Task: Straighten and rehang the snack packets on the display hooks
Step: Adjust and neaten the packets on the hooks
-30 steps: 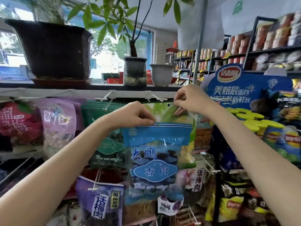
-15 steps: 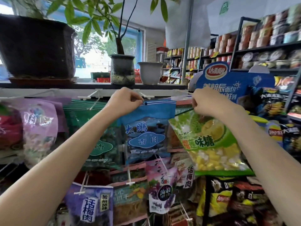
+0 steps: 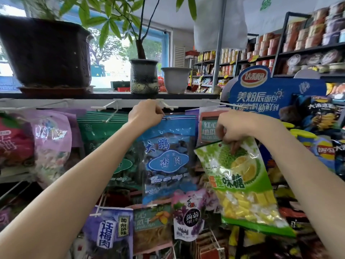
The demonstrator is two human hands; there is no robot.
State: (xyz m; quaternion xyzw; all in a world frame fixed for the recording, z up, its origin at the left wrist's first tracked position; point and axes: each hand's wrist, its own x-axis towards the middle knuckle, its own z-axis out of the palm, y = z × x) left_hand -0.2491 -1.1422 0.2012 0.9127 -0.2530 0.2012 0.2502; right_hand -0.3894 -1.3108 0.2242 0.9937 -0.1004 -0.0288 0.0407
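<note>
Across the width of the frame runs a white hook rail [image 3: 56, 103] under a dark shelf [image 3: 112, 95] that carries a large black planter [image 3: 44, 51] at upper left, a smaller grey plant pot [image 3: 144, 76] and a pale empty pot [image 3: 176, 79] near the centre. Below the rail, packets hang in crowded rows; a blue bread display sign [image 3: 261, 94] stands at right. In the middle of the frame hangs the blue apricot packet [image 3: 168, 161], its top edge level with a white hook [image 3: 169, 106]; the left hand [image 3: 145, 114] pinches that packet's upper left corner just beside the hook, and whether the hole is already on the prong cannot be told. Lower right of centre, the green durian candy packet [image 3: 240, 184] hangs tilted, off any hook, held only by the right hand [image 3: 235, 128], whose fingers curl over its top edge. Both packets look like thin glossy film: light, soft and slippery, with loose contents that sag to the bottom, so the bag likely swings and twists when lifted. The stiffer sealed header strip around the hang hole seems the best place to take hold, with the hole kept flat and facing the prong.
</note>
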